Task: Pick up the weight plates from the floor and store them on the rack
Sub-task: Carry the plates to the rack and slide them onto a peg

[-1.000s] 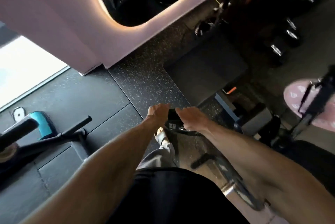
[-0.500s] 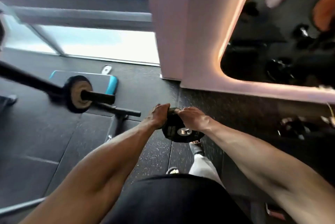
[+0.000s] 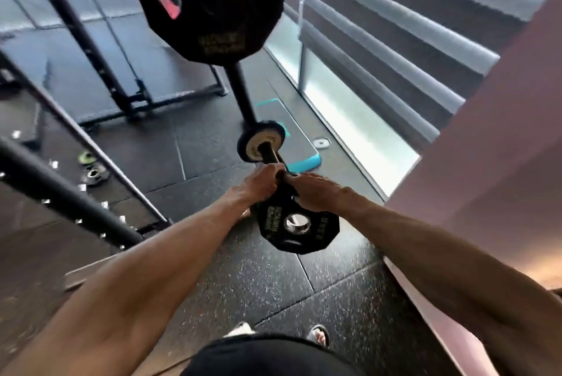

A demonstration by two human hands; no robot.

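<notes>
Right now both hands grip one small black weight plate (image 3: 299, 225), held upright in the air above the speckled rubber floor (image 3: 243, 290) at the centre of the view. The left hand (image 3: 260, 182) closes its fingers over the plate's top edge at about 11 o'clock, and the right hand (image 3: 313, 193) wraps the rim at about 1 o'clock; the two hands nearly touch above it. The plate's chrome-ringed centre hole (image 3: 297, 223) faces the camera. Just beyond the hands, toward 12 o'clock, a black bar sleeve (image 3: 269, 153) with a pale collar points at them; whether the plate touches it I cannot tell. Farther up the same bar hangs a large black plate (image 3: 209, 4). At 9 o'clock, small plates (image 3: 91, 169) lie on the floor beside the black rack frame (image 3: 70, 193). A teal-edged mat (image 3: 292, 144) lies at 1 o'clock.
</notes>
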